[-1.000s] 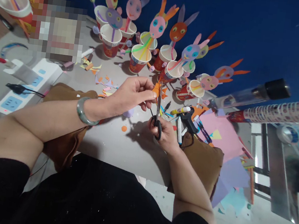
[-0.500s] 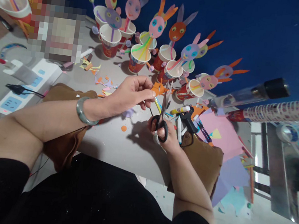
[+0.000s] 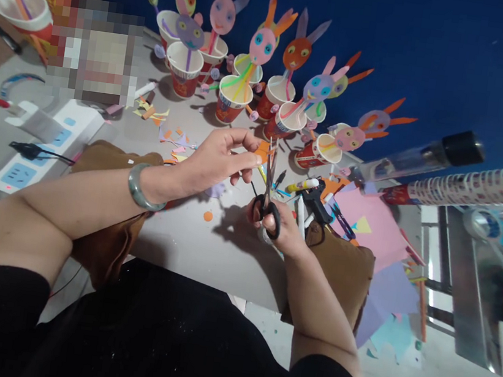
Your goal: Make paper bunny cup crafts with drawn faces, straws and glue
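Observation:
Between the thumb and fingers of my left hand [image 3: 230, 156] is a small piece of orange paper [image 3: 263, 151], held above the table. My right hand [image 3: 280, 226] has its fingers through the black handles of a pair of scissors [image 3: 269, 181]. The blades point away from me and lie against the right side of the orange paper. A small orange paper scrap [image 3: 208, 215] rests on the table below my hands. Just beyond them stand red paper cups [image 3: 229, 111] with paper rabbit heads on straws.
To the right lie a black glue gun [image 3: 317, 203], markers and pink paper sheets [image 3: 369, 213]. Brown cushions [image 3: 338, 268] sit under both forearms. A white power strip [image 3: 48, 146] is at left. A long stack of paper cups [image 3: 474, 190] lies at far right.
The scissors have shifted slightly left, and their blades are closer together at the orange paper. Less of the paper's right side shows. My left hand has hardly moved.

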`<state>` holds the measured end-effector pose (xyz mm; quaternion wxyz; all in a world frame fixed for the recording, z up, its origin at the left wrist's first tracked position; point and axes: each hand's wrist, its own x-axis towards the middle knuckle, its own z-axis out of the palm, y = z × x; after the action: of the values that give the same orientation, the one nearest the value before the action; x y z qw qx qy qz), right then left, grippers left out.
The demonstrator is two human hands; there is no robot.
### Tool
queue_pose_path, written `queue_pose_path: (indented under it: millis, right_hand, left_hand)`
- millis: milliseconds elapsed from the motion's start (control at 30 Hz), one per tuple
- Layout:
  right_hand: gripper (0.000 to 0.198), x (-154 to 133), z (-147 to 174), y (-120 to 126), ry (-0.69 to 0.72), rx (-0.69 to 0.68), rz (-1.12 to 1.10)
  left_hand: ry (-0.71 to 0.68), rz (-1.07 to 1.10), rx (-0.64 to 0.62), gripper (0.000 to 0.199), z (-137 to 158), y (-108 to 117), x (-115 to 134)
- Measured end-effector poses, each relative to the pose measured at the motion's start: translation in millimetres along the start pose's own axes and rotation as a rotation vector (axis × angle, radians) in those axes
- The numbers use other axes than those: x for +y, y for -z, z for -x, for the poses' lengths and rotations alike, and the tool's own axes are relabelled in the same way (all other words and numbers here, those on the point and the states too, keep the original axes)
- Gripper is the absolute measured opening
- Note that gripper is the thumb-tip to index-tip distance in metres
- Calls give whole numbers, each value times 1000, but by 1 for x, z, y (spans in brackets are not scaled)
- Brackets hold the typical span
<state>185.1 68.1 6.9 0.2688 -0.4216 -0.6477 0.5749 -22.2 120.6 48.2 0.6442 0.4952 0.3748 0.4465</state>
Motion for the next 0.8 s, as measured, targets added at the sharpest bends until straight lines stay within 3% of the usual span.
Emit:
queue_pose_path:
  millis: [133, 267, 367, 467, 633, 800]
  right_hand:
    - [71, -9, 6, 29, -37, -69, 145]
    - [64, -12, 13, 60, -212, -324, 241]
    - [54, -12, 17, 70, -310, -421, 302]
    - [55, -14, 20, 74, -316, -453, 343]
    - [64, -18, 22, 78, -174, -387, 281]
    - [69, -10, 16, 63, -27, -107, 125]
  left_hand:
    - [32, -5, 10, 18, 0, 1, 0]
    - [59, 25, 25, 18, -1, 1, -4]
    - [52, 35, 15, 21, -3, 1, -7]
    - [48, 36, -4, 22, -4, 2, -7]
    - [48, 52, -11, 22, -3, 1, -5]
    - [69, 50, -26, 23, -2, 1, -4]
